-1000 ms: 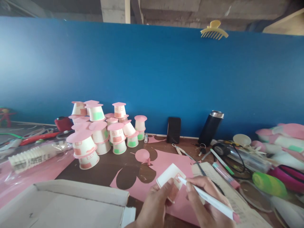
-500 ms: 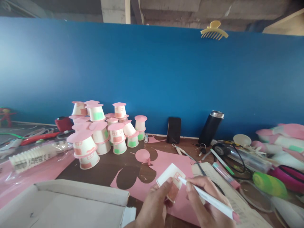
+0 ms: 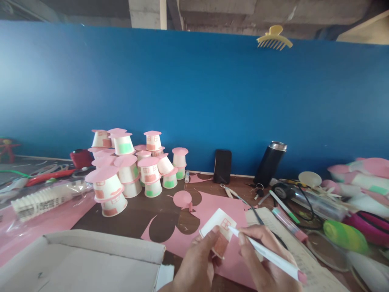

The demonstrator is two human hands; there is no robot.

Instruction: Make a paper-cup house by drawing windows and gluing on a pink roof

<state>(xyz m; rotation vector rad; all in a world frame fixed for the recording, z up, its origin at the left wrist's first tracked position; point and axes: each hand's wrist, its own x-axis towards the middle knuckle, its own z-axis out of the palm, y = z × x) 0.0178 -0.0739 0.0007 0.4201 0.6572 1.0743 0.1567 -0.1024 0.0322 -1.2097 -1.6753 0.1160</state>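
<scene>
A white paper cup [image 3: 214,220], tilted on its side, is gripped by my left hand [image 3: 199,255], thumb across its wall. On the cup are a reddish window outline and a filled reddish patch. Between the fingers of my right hand [image 3: 264,255] is a white marker [image 3: 270,256] with a pink end; its tip is at the cup near the window, and whether it touches I cannot tell. Under both hands lies a cut pink paper sheet [image 3: 225,202]. Stacked paper cups with pink paper roofs [image 3: 106,184] stand at the left, several bearing reddish or green patches.
An open cardboard box [image 3: 100,263] sits at front left, nested cups in plastic [image 3: 45,198] behind it. A phone [image 3: 222,166] and black bottle [image 3: 270,164] lean by the blue partition [image 3: 194,89]. At right are a notebook [image 3: 299,255], markers [image 3: 284,207] and a green-yellow object [image 3: 345,236].
The marker's tip has shifted very slightly at the drawn window, whose lines show a little more fully. Both hands keep almost the same position and hold.
</scene>
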